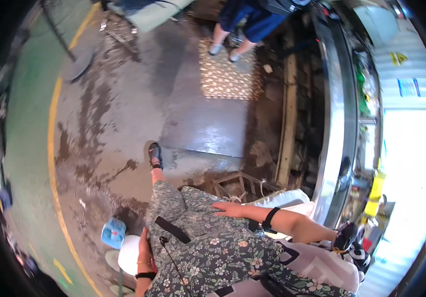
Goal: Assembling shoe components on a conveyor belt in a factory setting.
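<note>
My right hand [229, 209] lies flat on the lap of my dark floral garment [213, 247], fingers stretched out, holding nothing. Down at my left side, my left hand [144, 247] rests along the edge of the same garment. Its fingers look straight and I see nothing in them. Close beside it is a white round object [130, 255], perhaps a stool seat; part of it is hidden by my arm. A blue plastic container [113, 232] is just beyond that.
Ahead, another person [242, 24] in dark blue clothes stands on a patterned mat [225, 74]. A long metal-edged machine or bench [334, 123] runs along the right. A metal frame [240, 183] is near my knees. At far left stands a pole with a round base [79, 67].
</note>
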`<control>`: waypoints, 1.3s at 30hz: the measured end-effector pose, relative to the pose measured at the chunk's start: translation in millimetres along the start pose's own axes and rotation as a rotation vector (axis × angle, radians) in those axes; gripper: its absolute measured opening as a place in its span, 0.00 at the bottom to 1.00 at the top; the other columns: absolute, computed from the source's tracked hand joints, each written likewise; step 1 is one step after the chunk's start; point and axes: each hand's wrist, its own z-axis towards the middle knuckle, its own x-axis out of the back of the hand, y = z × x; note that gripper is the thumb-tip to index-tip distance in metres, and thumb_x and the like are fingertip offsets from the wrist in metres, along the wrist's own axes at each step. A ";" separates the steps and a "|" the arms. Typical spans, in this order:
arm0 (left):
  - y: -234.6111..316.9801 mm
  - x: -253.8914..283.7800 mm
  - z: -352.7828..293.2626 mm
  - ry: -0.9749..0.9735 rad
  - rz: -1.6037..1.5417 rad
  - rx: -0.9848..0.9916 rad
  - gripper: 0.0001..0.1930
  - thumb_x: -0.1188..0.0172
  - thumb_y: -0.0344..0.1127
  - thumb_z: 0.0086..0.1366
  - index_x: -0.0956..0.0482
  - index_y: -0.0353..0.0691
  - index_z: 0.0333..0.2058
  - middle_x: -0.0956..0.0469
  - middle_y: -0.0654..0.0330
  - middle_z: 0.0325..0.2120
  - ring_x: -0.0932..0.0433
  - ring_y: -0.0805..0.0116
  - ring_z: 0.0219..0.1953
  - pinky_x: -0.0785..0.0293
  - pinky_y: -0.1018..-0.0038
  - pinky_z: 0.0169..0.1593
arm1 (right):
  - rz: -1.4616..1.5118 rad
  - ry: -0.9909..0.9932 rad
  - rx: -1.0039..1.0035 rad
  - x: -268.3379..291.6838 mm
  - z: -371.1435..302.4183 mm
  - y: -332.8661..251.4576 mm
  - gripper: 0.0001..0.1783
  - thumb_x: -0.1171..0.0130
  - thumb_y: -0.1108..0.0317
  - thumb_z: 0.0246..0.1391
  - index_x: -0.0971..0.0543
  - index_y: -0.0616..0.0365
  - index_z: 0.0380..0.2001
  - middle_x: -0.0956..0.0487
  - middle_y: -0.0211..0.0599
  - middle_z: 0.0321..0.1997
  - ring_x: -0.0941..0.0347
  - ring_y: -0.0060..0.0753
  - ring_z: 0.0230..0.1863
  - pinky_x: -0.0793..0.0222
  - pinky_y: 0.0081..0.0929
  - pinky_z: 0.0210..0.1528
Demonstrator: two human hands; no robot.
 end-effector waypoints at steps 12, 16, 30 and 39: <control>61.9 -288.6 351.8 -0.408 0.908 -0.367 0.21 0.44 0.41 0.69 0.28 0.33 0.54 0.21 0.51 0.47 0.24 0.64 0.53 0.30 0.72 0.55 | 0.105 0.558 -0.385 -27.9 119.8 -0.6 0.46 0.45 0.37 0.54 0.48 0.40 0.70 0.54 0.48 0.75 0.51 0.71 0.70 0.47 0.65 0.64; -10.1 -309.4 398.9 -0.547 0.942 -0.284 0.20 0.46 0.47 0.69 0.25 0.36 0.49 0.21 0.49 0.36 0.22 0.55 0.44 0.29 0.68 0.51 | 0.069 0.266 -0.608 -10.3 167.2 1.9 0.44 0.40 0.43 0.50 0.42 0.40 0.68 0.52 0.47 0.75 0.49 0.75 0.67 0.44 0.65 0.63; -28.6 -310.7 391.5 -0.864 1.463 -0.216 0.17 0.41 0.38 0.63 0.26 0.35 0.48 0.21 0.47 0.40 0.22 0.47 0.43 0.26 0.60 0.46 | 0.355 0.369 -0.567 22.8 177.4 23.8 0.37 0.40 0.48 0.50 0.37 0.31 0.65 0.50 0.39 0.75 0.48 0.73 0.66 0.40 0.63 0.61; -16.2 -316.7 423.6 -0.869 1.693 -0.338 0.22 0.43 0.46 0.63 0.27 0.38 0.52 0.21 0.47 0.44 0.22 0.42 0.43 0.26 0.54 0.47 | 0.365 0.499 -0.688 40.3 180.0 15.8 0.38 0.36 0.47 0.47 0.33 0.31 0.62 0.45 0.40 0.73 0.42 0.66 0.62 0.35 0.58 0.59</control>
